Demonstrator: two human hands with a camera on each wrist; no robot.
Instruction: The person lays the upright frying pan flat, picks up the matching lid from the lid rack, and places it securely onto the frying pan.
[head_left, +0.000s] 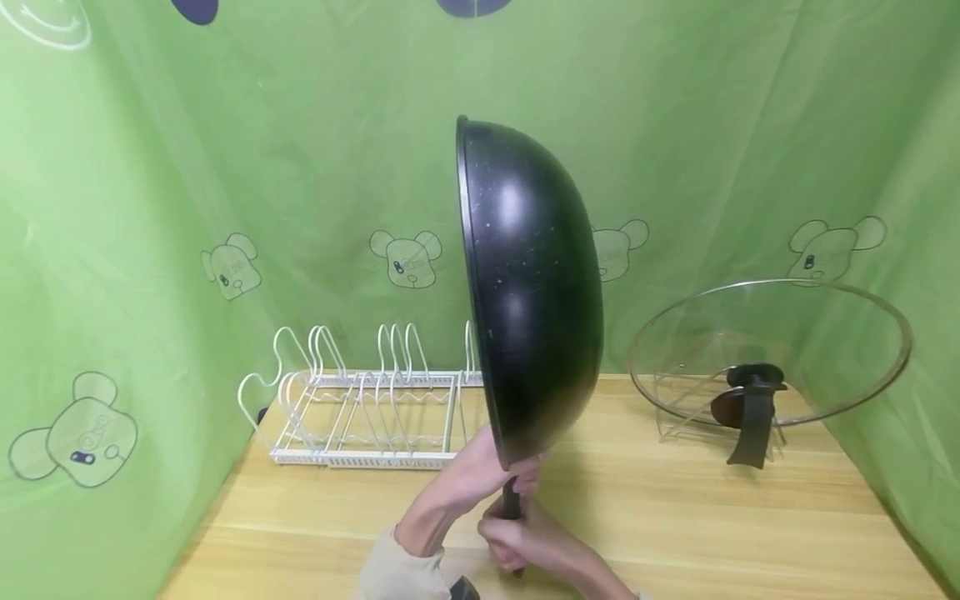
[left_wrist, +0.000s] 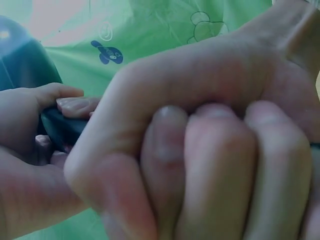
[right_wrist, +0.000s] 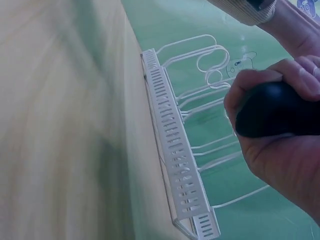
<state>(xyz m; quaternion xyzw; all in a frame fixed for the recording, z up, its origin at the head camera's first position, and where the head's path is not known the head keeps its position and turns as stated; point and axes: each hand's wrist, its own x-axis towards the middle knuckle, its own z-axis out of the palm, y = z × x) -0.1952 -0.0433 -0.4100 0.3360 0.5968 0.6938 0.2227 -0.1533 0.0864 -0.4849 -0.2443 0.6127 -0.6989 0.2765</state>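
Left hand [head_left: 480,468] and right hand [head_left: 525,532] grip the handle [head_left: 512,500]; loosening fingers could tip the wok [head_left: 536,283] toward the left edge of the bench [head_left: 705,517].

The head view is bright (white glints on the wok [head_left: 540,250]); wrist views are dimmer, the surface [right_wrist: 60,125] blurred.

A kitchen-like booth: cartoon-printed green cloth walls [head_left: 330,150] beyond the grip [head_left: 525,533], wooden counter [head_left: 712,517] beneath, dish rack [head_left: 382,459] left, glass lid [head_left: 765,333] right.
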